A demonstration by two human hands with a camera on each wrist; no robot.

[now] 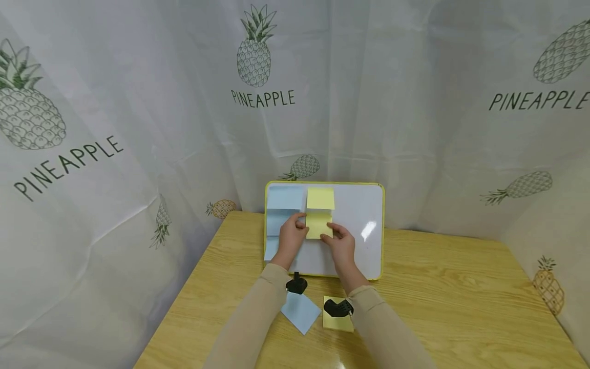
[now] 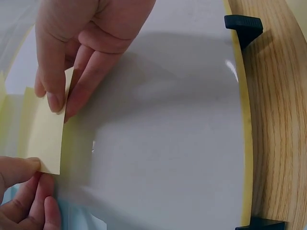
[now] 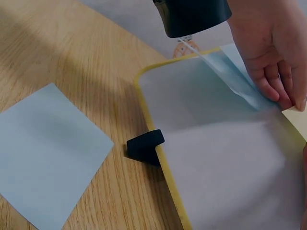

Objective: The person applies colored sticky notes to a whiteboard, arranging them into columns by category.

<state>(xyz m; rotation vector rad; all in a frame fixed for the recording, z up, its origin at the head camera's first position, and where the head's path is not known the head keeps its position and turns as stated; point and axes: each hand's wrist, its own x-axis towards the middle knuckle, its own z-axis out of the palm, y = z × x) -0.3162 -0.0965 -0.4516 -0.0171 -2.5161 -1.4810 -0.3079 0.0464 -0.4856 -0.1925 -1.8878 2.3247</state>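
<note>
A yellow sticky note [image 1: 319, 226] lies against a whiteboard [image 1: 359, 205] with a yellow frame, just below another yellow note [image 1: 320, 198]. My left hand [image 1: 292, 237] pinches its left side between thumb and fingers. On the opposite side, my right hand [image 1: 343, 247] pinches the lower right part; in the left wrist view its thumb [image 2: 56, 101] rests on the front and a finger goes behind the lifted bottom edge. Blue sticky notes [image 1: 283, 197] run down the board's left side, partly covered by my left hand and forearm.
On the wooden table [image 1: 438, 287], in front of the board, lie a loose blue note [image 3: 50, 153] and a yellow sticky-note pad [image 1: 338, 325], partly behind the right wrist camera. Dark feet [image 3: 145, 146] hold the board's lower edge. A pineapple-print curtain [image 1: 359, 102] hangs close behind.
</note>
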